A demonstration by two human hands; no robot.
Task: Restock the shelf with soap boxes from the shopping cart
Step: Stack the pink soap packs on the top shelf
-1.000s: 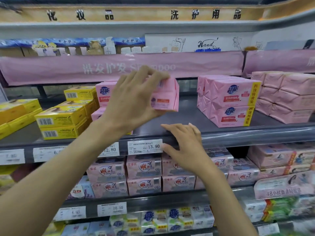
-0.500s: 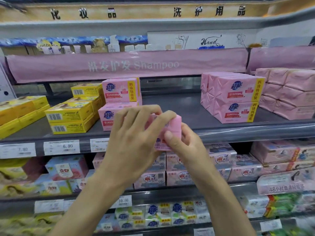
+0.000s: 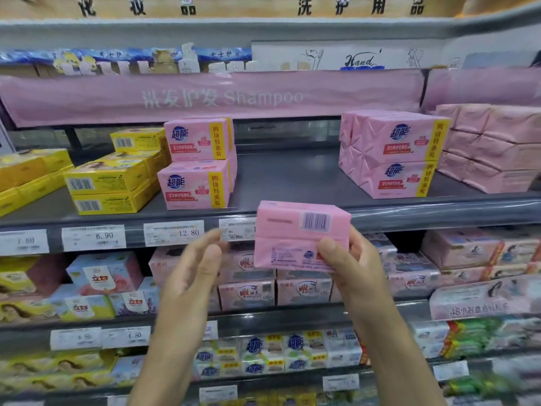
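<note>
My right hand (image 3: 355,268) grips a pink soap pack (image 3: 298,234) by its right end, barcode side facing me, held in front of the grey shelf (image 3: 292,177) edge. My left hand (image 3: 194,268) hovers just left of the pack with relaxed fingers, touching nothing. On the shelf stand two stacked pink soap packs (image 3: 196,164) at left-centre and another pink stack (image 3: 392,153) to the right, with a bare gap between them. The shopping cart is out of view.
Yellow soap boxes (image 3: 111,177) sit left of the pink stack. Plain pink wrapped packs (image 3: 491,145) fill the far right. A pink banner (image 3: 216,95) hangs above. Lower shelves hold many soap packs (image 3: 275,288), with price tags (image 3: 93,237) along the edges.
The pack came down from shelf height to in front of the shelf edge. My left hand let go of it and drew left; my right hand now holds it alone.
</note>
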